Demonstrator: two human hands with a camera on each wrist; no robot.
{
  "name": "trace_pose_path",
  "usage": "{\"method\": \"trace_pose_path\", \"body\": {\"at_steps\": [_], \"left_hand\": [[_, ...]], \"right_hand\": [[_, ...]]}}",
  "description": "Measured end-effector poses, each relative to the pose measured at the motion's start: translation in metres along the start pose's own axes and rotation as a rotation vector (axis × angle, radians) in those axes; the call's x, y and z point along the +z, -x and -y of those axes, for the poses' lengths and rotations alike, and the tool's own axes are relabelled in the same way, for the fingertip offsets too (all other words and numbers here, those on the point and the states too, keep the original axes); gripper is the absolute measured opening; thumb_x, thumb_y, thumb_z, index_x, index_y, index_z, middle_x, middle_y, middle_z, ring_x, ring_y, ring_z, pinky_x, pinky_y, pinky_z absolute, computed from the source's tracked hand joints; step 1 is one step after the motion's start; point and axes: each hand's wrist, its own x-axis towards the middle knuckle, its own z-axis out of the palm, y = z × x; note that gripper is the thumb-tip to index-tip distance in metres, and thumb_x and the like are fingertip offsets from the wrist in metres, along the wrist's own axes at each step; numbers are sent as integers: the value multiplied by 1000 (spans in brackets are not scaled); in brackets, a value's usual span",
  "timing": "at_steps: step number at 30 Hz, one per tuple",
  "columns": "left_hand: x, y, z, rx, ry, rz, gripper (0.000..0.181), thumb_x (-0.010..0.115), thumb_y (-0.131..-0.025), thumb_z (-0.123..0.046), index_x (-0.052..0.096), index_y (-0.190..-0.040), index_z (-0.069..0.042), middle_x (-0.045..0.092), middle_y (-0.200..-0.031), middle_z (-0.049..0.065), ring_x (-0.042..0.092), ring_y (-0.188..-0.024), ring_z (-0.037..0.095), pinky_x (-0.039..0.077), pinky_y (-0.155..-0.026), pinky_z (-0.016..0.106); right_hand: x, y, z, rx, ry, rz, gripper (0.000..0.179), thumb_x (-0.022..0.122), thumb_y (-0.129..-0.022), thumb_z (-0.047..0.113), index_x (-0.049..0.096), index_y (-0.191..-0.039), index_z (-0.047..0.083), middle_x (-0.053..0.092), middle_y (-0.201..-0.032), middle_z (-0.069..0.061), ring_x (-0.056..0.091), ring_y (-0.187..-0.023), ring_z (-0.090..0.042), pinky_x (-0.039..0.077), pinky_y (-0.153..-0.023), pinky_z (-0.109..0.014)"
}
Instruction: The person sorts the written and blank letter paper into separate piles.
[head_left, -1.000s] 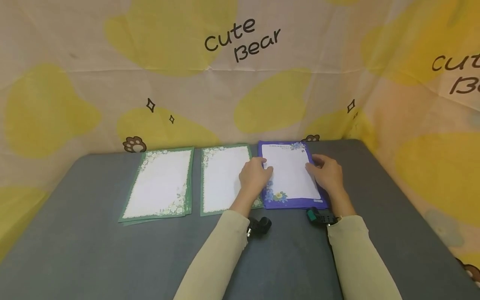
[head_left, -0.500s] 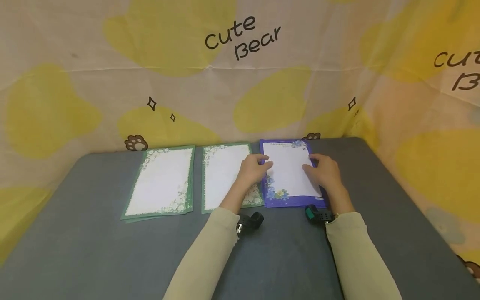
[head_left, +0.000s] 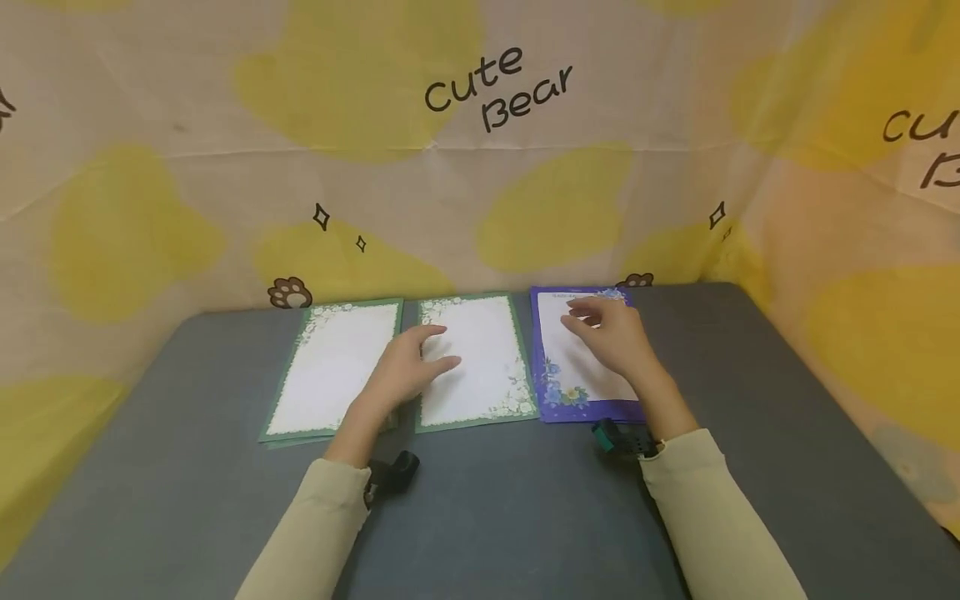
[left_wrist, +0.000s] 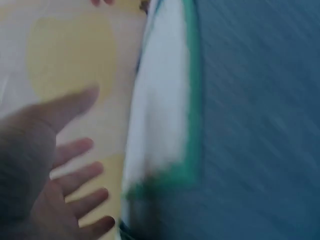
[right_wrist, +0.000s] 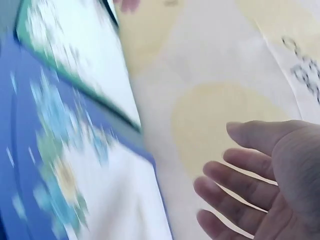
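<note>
Three stacks of bordered stationery paper lie in a row at the back of the table. The left stack (head_left: 337,358) and the middle stack (head_left: 480,350) have green floral borders; the right stack (head_left: 558,350) has a purple-blue border with blue flowers. My left hand (head_left: 405,367) hovers with spread fingers and thumb between the two green stacks, overlapping both in the head view. My right hand (head_left: 611,333) is over the purple stack, fingers loosely bent and holding nothing. In the left wrist view a green-bordered sheet (left_wrist: 160,100) lies beside the hand, blurred.
A grey table (head_left: 487,508) carries the stacks. Behind it hangs a cloth (head_left: 420,200) printed with yellow patches and "Cute Bear", which also runs along the right side. A black wrist camera (head_left: 393,472) is strapped on the left wrist, another (head_left: 621,437) on the right.
Both hands have left the side edges of the purple stack. The left hand has moved left to the green stacks, and the right hand has shifted left over the purple stack.
</note>
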Motion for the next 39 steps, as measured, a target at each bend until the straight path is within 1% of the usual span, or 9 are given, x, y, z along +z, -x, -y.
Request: {"method": "trace_pose_path", "body": {"at_steps": [3, 6, 11, 15, 21, 25, 29, 34, 39], "left_hand": [[3, 3, 16, 74, -98, 68, 74, 73, -92, -43, 44, -153, -12, 36, -163, 16, 30, -153, 40, 28, -122, 59], [7, 5, 26, 128, -175, 107, 74, 74, -90, -45, 49, -150, -10, 38, -162, 17, 29, -153, 41, 28, -122, 61], [3, 7, 28, 124, -201, 119, 68, 79, -85, -46, 60, -141, -13, 47, -154, 15, 41, -146, 38, 37, -117, 58], [-4, 6, 24, 114, -208, 123, 65, 83, -80, -45, 64, -134, -13, 55, -144, 14, 50, -136, 35, 43, -112, 54], [-5, 2, 26, 140, -212, 111, 81, 84, -78, -50, 56, -145, -15, 45, -156, 14, 38, -148, 36, 35, -119, 58], [1, -1, 30, 166, -100, 131, 81, 79, -84, -48, 48, -151, -15, 37, -163, 14, 23, -156, 38, 19, -125, 61], [6, -3, 36, 208, -49, 114, 72, 78, -87, -39, 51, -148, -12, 44, -159, 13, 29, -154, 36, 12, -128, 57], [10, -4, 41, 240, -80, 69, 67, 79, -87, -39, 56, -145, -13, 46, -158, 10, 37, -150, 36, 22, -125, 58], [12, -3, 42, 186, -11, -17, 51, 82, -85, -34, 69, -131, -17, 63, -142, 9, 55, -134, 35, 44, -111, 56]], "right_hand": [[11, 2, 11, -35, -33, 36, 39, 65, -99, 30, 68, -129, 5, 74, -120, -15, 71, -107, -34, 56, -91, -52], [26, 6, 17, -72, -58, 92, 39, 66, -99, 30, 68, -129, 5, 74, -122, -13, 71, -108, -32, 57, -91, -50], [55, 11, 22, -127, -113, 177, 37, 69, -97, 26, 69, -127, 4, 74, -120, -13, 73, -104, -29, 60, -89, -45], [71, 10, 24, -172, -115, 151, 37, 73, -93, 27, 71, -124, 6, 75, -120, -12, 71, -107, -29, 57, -95, -47], [83, 9, 20, -257, 101, 214, 68, 75, -89, 43, 55, -145, 11, 53, -152, -13, 43, -146, -36, 32, -121, -58], [84, 11, 16, -293, 253, 291, 78, 68, -92, 53, 44, -154, 11, 44, -160, -11, 36, -151, -34, 22, -124, -60], [83, 11, 14, -326, 285, 280, 76, 66, -93, 54, 48, -151, 10, 49, -156, -10, 42, -148, -34, 26, -123, -60], [84, 12, 13, -357, 253, 217, 66, 71, -91, 48, 58, -143, 10, 62, -144, -11, 55, -136, -34, 41, -116, -54], [86, 11, 11, -339, 194, 150, 55, 75, -91, 39, 64, -137, 11, 69, -132, -10, 63, -123, -31, 49, -107, -50]]}}
